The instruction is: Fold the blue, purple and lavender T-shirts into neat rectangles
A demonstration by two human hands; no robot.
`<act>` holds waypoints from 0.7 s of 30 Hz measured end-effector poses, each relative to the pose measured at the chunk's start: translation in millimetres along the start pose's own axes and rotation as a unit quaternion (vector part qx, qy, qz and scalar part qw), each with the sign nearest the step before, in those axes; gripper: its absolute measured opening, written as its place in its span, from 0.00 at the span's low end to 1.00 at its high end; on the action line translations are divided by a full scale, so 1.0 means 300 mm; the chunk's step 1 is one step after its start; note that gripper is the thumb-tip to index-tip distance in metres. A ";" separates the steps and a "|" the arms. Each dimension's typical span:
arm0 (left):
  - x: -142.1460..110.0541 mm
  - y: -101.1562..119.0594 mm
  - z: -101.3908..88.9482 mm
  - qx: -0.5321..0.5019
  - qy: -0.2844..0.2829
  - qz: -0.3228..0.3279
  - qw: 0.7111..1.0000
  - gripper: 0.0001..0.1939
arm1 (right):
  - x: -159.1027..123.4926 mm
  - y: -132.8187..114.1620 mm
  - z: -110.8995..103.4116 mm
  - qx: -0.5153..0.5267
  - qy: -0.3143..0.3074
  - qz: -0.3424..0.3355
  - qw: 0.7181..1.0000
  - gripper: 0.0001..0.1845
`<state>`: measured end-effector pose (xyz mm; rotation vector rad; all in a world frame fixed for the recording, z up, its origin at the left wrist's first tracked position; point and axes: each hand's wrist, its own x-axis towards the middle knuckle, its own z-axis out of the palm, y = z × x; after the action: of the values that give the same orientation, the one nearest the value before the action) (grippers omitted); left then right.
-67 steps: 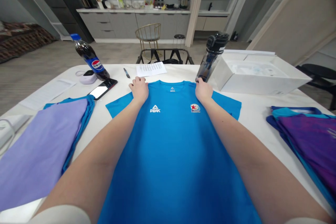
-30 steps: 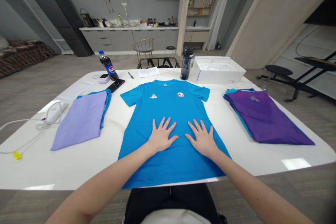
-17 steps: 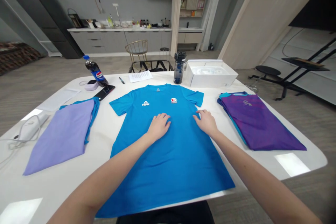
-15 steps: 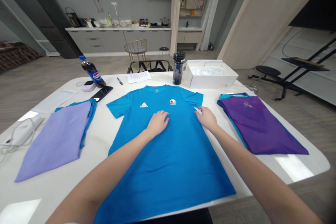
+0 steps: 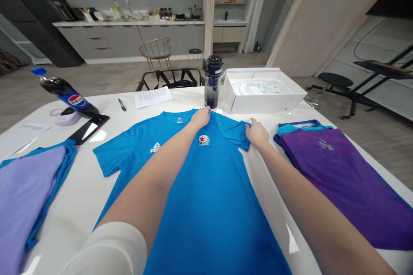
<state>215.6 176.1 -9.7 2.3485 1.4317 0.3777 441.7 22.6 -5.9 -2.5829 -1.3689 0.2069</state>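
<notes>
A blue short-sleeved T-shirt (image 5: 206, 189) lies spread face up on the white table (image 5: 77, 206), collar away from me, with a white logo and a red star badge on its chest. At the collar's right end, by the shoulder, my left hand (image 5: 201, 117) is closed on the fabric. My right hand (image 5: 257, 132) pinches the hem of the right-side sleeve, its thumb and fingers at the cloth edge. My left forearm covers part of the chest logo.
Folded purple clothing (image 5: 335, 184) lies at right, folded lavender clothing (image 5: 29, 193) at left. Beyond the shirt stand a dark tumbler (image 5: 212, 86) and an open white box (image 5: 258, 104). A cola bottle (image 5: 74, 99), phone (image 5: 90, 129), pen (image 5: 121, 104) and paper (image 5: 153, 97) sit far left.
My left hand has moved from the shirt's chest up to the collar and closed there. My right hand has gripped the sleeve hem. The view has shifted closer to the table.
</notes>
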 end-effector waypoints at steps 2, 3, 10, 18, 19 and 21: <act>0.050 -0.009 0.010 0.023 -0.019 -0.017 0.999 0.19 | 0.031 0.018 -0.005 -0.023 -0.021 -0.003 1.000 0.23; 0.068 -0.014 0.012 0.029 -0.025 -0.017 0.999 0.19 | 0.044 0.028 -0.008 -0.032 -0.033 -0.006 0.999 0.22; 0.118 -0.048 0.013 -0.013 -0.043 0.006 0.999 0.11 | 0.033 0.090 -0.103 0.011 -0.125 -0.078 0.989 0.18; 0.043 -0.069 -0.092 -0.253 0.014 -0.005 0.967 0.04 | -0.184 -0.236 -0.435 0.338 -0.251 -0.233 0.877 0.25; 0.016 -0.077 -0.112 -0.317 0.022 -0.020 0.948 0.04 | -0.203 -0.328 -0.447 0.358 -0.270 -0.245 0.860 0.24; -0.054 -0.106 -0.153 -0.412 0.036 -0.054 0.909 0.07 | -0.226 -0.514 -0.425 0.394 -0.295 -0.276 0.826 0.22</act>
<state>164.4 182.6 16.9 1.5719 1.1065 0.8495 308.5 35.3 157.9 -1.4065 -1.6569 1.2387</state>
